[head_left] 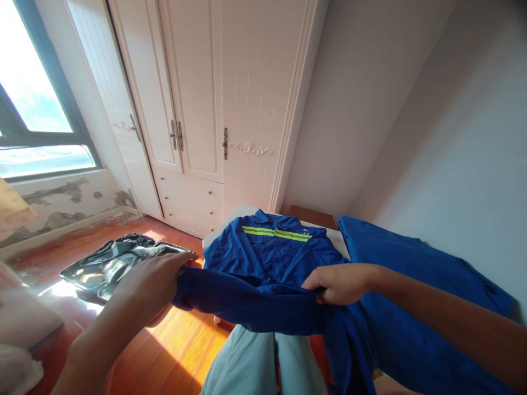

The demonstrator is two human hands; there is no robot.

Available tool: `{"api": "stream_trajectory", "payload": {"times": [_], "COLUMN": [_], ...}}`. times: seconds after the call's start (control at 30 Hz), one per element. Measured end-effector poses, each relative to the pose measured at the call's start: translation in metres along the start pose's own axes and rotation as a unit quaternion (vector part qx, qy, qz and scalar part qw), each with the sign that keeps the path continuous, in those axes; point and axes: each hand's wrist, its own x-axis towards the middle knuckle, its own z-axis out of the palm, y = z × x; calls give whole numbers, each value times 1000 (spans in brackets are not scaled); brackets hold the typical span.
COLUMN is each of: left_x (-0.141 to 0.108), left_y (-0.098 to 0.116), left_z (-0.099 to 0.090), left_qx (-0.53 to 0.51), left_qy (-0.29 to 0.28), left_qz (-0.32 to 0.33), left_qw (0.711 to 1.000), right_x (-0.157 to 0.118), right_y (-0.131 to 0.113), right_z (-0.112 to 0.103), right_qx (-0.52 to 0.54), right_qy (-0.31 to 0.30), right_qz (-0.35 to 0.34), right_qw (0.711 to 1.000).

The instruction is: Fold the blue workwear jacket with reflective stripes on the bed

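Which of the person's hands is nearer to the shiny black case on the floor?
Left. The left hand partly covers the case in view, holding blue cloth at its left end; the right hand grips it well to the case's right.

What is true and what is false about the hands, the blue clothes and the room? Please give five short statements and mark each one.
1. The left hand and the right hand both hold blue fabric. True.
2. The jacket lies with its collar toward the person. False: the collar is at the far side, nearer the wardrobe.
3. The stripes across the jacket's chest are red. False: they are mostly yellow-green.
4. The wardrobe has dark handles. True.
5. The window is at the left of the picture. True.
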Motion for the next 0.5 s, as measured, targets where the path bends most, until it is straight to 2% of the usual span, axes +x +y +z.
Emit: {"api": "stream_trajectory", "payload": {"times": [0.07,0.13,0.2,0.27,0.33,0.4,0.5], "left_x": [25,58,103,158,220,278,341], "left_y": [8,18,28,36,39,40,38], "left_z": [-6,-11,-10,-2,17,47,107], "left_qx": [-19,-41,-64,-88,-109,-110,-57], "left_qy": [14,24,23,13,-2,-18,-49], "left_qz": [26,51,86,128,131,115,46], "left_qw": [999,998,994,988,985,987,996], "right_x": [2,8,18,35,57,85,132], "right_y": [7,18,35,60,94,133,190], "right_z": [-26,-60,-102,-145,-185,-217,-241], "right_qx": [19,19,31,70,106,132,171], "right_qy": [-14,-15,-12,-10,-8,11,48], "right_qz": [15,56,92,103,110,141,205], "right_qw": [1000,998,995,992,988,981,963]}}
